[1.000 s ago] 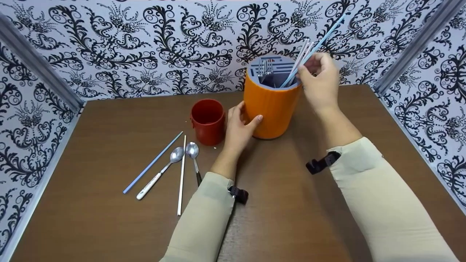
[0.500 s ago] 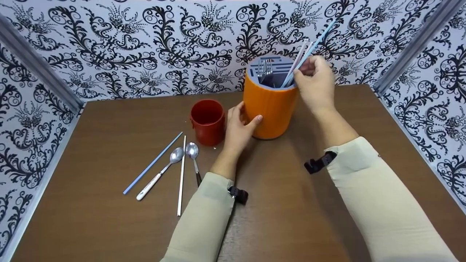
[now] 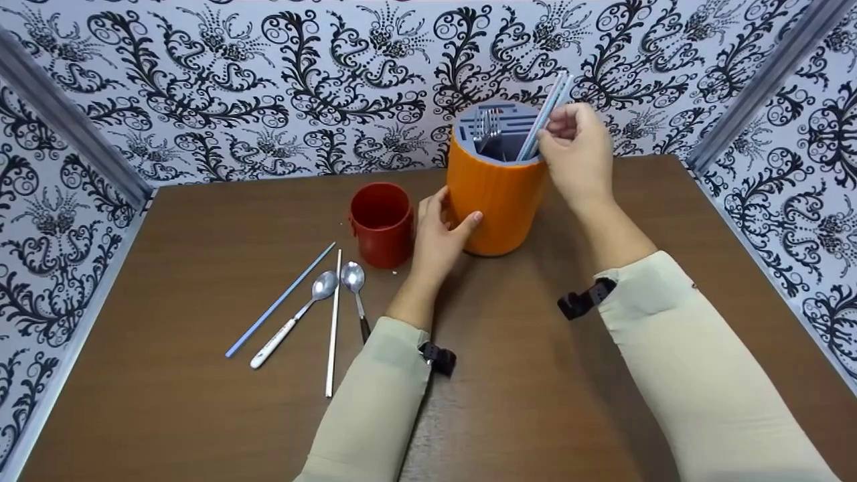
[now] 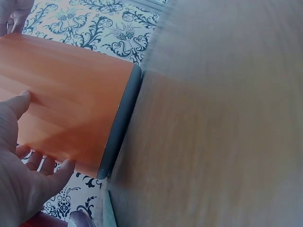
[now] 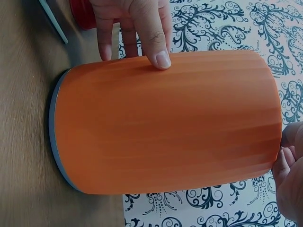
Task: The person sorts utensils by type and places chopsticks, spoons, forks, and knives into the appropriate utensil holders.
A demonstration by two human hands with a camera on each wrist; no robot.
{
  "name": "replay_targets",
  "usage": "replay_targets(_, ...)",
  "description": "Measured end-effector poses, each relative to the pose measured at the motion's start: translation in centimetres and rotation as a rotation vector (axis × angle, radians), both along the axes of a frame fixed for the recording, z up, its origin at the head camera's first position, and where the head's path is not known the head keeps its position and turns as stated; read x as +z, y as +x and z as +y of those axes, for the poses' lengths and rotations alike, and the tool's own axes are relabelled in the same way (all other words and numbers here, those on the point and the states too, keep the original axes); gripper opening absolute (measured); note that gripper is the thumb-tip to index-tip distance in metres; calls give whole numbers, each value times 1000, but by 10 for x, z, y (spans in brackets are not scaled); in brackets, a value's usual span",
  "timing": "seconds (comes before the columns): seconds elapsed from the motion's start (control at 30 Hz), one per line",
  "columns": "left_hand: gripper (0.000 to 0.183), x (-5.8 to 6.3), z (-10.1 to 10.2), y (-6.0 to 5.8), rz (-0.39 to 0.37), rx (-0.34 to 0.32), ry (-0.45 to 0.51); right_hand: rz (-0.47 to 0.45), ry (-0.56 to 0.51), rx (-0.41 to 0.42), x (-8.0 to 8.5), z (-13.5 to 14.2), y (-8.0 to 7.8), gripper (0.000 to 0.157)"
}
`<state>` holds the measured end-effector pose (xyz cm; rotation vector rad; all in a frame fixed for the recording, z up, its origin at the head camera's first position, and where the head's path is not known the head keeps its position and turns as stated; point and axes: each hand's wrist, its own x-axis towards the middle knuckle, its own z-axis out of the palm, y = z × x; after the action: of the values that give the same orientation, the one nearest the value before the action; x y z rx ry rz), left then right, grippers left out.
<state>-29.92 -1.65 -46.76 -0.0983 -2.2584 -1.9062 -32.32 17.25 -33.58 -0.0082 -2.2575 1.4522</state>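
Right grip [image 3: 578, 148] pinched the slim pale-blue chopstick [image 3: 547, 110], just sunk lower, seemingly seated; left grip [image 3: 439, 242] clasped the orange cylindrical holder [image 3: 499, 204].

Orange holder [image 3: 492, 207]; grey slotted top [image 3: 517, 115], dark grey base [image 4: 121, 123]. Pale bluish-white chopsticks [image 3: 550, 104] within. Red throughout the cup [image 3: 383, 245]. One bright-blue chopstick [image 3: 281, 298], one white chopstick [image 3: 334, 324]. Silver spoon bowls [image 3: 325, 285], one white handle [image 3: 275, 343], one dark handle [image 3: 365, 328]. Brown wood-grain tabletop [image 3: 509, 375]. Black floral scrolls on white walls [image 3: 221, 73]. Beige sleeves [image 3: 371, 402], black wrist straps [image 3: 440, 359].
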Motion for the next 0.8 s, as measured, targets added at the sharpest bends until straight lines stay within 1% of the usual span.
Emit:
replay_targets(0.3,71,-2,0,-2,1,6,0,-14,-35,15,1,-2,2,19)
replay_targets(0.53,71,-1,0,-2,2,3,9,-13,-36,16,0,0,3,19)
replay_targets(0.8,72,0,0,-1,-11,-10,23,52,-136,46,-5,2,8,19)
